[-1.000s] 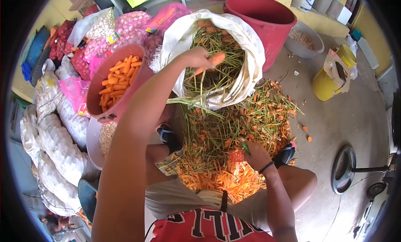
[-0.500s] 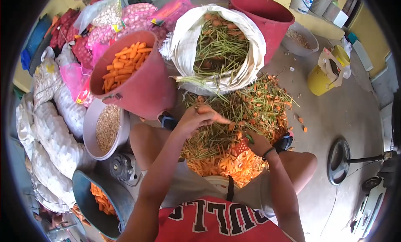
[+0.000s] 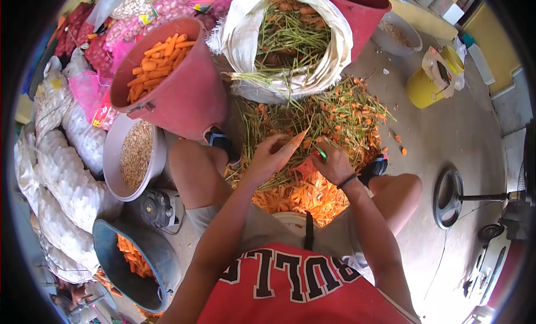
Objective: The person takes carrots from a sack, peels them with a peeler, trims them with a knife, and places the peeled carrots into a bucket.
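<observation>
My left hand (image 3: 266,159) is closed around a carrot (image 3: 292,147), whose tapered tip points up and to the right. My right hand (image 3: 336,165), just beside it, grips a small green-handled tool (image 3: 320,152); its working end is too small to make out. Below both hands lies a heap of orange carrot peelings (image 3: 304,198), between my knees. A red dotted piece (image 3: 305,168) shows at the heap's upper side, partly covered. Beyond the hands spreads a litter of green stems and cut carrot ends (image 3: 340,113).
A white sack (image 3: 237,44) of stems stands ahead. Left of it a red bucket (image 3: 190,95) holds peeled carrots. A blue bucket (image 3: 106,234) with carrots, a basin (image 3: 111,156) and white sacks (image 3: 67,173) sit at left. A yellow bucket (image 3: 422,88) and a round-based stand (image 3: 448,198) are at right.
The carrot has turned from pointing down-right to pointing up-right in my left hand. My right hand has risen and come closer to it. The view has tilted slightly downward.
</observation>
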`<state>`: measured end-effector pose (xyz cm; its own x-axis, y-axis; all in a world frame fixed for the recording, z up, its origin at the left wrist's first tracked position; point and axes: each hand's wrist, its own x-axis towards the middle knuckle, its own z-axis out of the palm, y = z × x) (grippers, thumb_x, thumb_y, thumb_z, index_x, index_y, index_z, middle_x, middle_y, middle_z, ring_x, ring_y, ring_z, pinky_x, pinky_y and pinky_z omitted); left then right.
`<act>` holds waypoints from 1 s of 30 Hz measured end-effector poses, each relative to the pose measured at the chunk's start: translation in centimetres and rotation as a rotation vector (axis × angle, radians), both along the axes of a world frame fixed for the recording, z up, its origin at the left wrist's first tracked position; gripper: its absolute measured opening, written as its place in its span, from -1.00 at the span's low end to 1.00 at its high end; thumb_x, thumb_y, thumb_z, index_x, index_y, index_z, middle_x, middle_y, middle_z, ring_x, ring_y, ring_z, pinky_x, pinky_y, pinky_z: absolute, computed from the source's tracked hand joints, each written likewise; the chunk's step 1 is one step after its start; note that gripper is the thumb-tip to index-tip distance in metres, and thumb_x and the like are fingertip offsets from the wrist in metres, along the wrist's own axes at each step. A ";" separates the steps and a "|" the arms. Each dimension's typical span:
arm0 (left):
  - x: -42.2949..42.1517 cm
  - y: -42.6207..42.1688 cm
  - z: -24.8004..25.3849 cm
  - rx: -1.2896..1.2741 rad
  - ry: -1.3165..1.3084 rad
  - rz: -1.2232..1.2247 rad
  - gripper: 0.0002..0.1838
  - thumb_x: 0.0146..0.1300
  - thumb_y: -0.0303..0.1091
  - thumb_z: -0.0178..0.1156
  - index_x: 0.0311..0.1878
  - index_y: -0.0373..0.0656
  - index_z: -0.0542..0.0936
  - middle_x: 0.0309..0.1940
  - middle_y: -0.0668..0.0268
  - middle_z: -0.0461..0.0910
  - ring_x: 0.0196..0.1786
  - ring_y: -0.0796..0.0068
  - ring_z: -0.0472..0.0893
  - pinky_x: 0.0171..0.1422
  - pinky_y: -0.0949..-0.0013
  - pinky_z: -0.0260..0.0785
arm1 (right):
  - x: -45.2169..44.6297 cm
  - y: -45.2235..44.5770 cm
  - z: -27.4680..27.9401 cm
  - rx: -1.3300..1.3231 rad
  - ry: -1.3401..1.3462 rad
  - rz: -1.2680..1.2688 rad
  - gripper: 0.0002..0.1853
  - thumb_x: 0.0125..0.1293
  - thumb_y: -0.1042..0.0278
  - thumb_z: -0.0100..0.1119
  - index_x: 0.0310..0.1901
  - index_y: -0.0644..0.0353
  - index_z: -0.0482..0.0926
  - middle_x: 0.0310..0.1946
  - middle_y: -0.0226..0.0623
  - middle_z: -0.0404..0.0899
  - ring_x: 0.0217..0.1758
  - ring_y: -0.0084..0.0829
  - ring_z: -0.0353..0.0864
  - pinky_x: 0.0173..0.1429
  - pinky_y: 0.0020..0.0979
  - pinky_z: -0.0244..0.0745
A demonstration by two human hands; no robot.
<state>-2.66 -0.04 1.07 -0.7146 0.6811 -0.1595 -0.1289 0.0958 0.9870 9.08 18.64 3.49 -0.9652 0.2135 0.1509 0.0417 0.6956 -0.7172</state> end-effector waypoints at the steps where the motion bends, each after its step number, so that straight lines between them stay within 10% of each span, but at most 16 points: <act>1: 0.5 0.2 0.1 -0.050 0.075 -0.003 -0.67 0.32 -0.28 0.24 0.06 -0.25 0.54 -0.20 0.39 0.56 -0.17 0.66 0.50 -0.14 0.52 0.38 | -0.1 -0.2 -0.2 0.033 -0.009 0.002 -0.79 0.17 0.40 0.23 -0.18 0.28 0.55 -0.37 0.09 0.60 -0.26 0.08 0.61 -0.16 -0.10 0.51; 8: 2.1 0.4 1.4 0.090 0.075 0.016 -0.66 0.36 -0.31 0.20 0.14 -0.21 0.51 -0.12 0.43 0.55 -0.16 0.69 0.48 -0.13 0.53 0.39 | -0.3 2.9 -5.3 0.073 -0.437 0.116 -0.61 0.04 0.19 0.39 -0.16 0.23 0.55 -0.38 -0.03 0.60 -0.28 0.02 0.61 -0.14 -0.11 0.51; 15: 1.4 0.2 -0.3 0.233 -0.603 0.111 -0.62 0.48 -0.27 -0.03 0.32 -0.05 0.36 0.07 0.33 0.48 -0.06 0.57 0.54 -0.04 0.50 0.47 | -0.6 0.0 -1.1 -0.201 0.111 0.073 -0.38 -0.21 0.10 0.64 -0.12 0.21 0.57 -0.17 -0.19 0.60 -0.14 -0.14 0.62 -0.03 -0.25 0.52; 26: 2.0 -0.3 1.2 0.149 -0.666 -0.100 -0.63 0.48 -0.24 -0.05 0.30 -0.04 0.37 0.00 0.32 0.51 -0.14 0.55 0.59 -0.18 0.42 0.57 | -0.9 5.2 -0.6 -0.208 0.219 -0.223 -0.48 -0.12 0.24 0.62 -0.14 0.23 0.58 -0.20 -0.16 0.64 -0.27 -0.34 0.68 -0.18 -0.35 0.59; 30: 2.2 0.8 1.5 0.239 -0.682 0.004 -0.61 0.46 -0.23 -0.01 0.30 -0.06 0.37 0.02 0.28 0.52 -0.06 0.50 0.59 -0.15 0.41 0.57 | -0.1 -1.4 0.5 0.000 0.304 0.093 -0.46 -0.18 0.25 0.64 -0.14 0.19 0.58 -0.23 -0.19 0.63 -0.22 -0.28 0.65 -0.15 -0.34 0.56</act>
